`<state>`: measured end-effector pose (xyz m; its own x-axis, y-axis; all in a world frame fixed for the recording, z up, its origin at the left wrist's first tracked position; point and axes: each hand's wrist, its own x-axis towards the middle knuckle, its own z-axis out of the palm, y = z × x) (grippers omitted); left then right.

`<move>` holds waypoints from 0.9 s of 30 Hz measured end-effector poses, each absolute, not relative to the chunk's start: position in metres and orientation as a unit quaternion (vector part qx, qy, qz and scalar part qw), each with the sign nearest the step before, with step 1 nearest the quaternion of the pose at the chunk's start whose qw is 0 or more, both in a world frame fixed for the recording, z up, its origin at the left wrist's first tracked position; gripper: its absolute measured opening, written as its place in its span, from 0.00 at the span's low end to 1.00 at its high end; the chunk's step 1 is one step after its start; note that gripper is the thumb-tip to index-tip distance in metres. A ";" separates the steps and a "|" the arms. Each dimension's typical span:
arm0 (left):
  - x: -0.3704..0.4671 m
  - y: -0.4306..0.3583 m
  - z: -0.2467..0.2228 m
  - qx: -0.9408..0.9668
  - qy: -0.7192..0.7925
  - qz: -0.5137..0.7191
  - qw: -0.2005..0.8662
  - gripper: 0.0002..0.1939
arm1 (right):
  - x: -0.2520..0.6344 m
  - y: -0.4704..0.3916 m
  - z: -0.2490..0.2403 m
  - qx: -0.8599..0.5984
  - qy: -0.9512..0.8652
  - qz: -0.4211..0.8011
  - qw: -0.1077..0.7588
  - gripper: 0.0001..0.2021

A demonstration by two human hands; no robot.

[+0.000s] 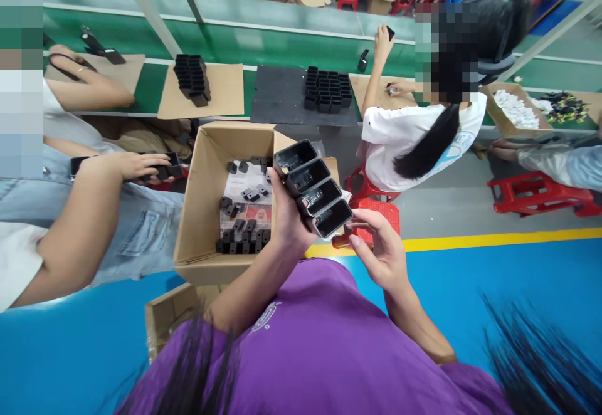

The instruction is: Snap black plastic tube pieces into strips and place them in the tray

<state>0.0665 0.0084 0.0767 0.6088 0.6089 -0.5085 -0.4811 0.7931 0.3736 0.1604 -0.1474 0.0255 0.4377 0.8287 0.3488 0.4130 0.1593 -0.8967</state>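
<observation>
My left hand [288, 217] is wrapped round a row of several black plastic housings [314, 189], hollow and open at the top, held side by side. Inside some of them small metallic and red parts show. My right hand [383, 249] is at the lower right end of the row, its thumb and fingers apart and the fingertips close to the nearest housing; whether they touch it I cannot tell. Below and left of the row stands an open cardboard box [200, 214], with many small black blocks [242, 239] lying on printed paper inside.
A person at left holds a black case [172, 165]. Another, in white, works at the green bench [277, 45]. On it black housings [328, 89] stand on a dark mat [277, 98], and more [192, 79] on cardboard. A red stool [379, 211] is beyond my right hand.
</observation>
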 end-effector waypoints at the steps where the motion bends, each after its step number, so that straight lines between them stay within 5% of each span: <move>1: 0.066 0.009 0.077 0.102 0.322 0.312 0.888 0.39 | 0.160 -0.147 0.026 -0.624 -0.500 0.176 0.574 0.22; 13: 0.067 0.006 0.088 0.119 0.312 0.372 0.866 0.46 | 0.154 -0.144 0.024 -0.625 -0.561 0.093 0.535 0.32; 27: 0.064 0.004 0.088 0.097 0.306 0.442 0.838 0.35 | 0.152 -0.136 0.021 -0.569 -0.678 -0.001 0.465 0.37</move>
<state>0.0635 0.0038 0.0878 0.4225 0.7999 -0.4262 -0.6809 0.5905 0.4332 0.1516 -0.1365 0.0211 0.0793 0.7706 0.6324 0.7727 0.3532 -0.5274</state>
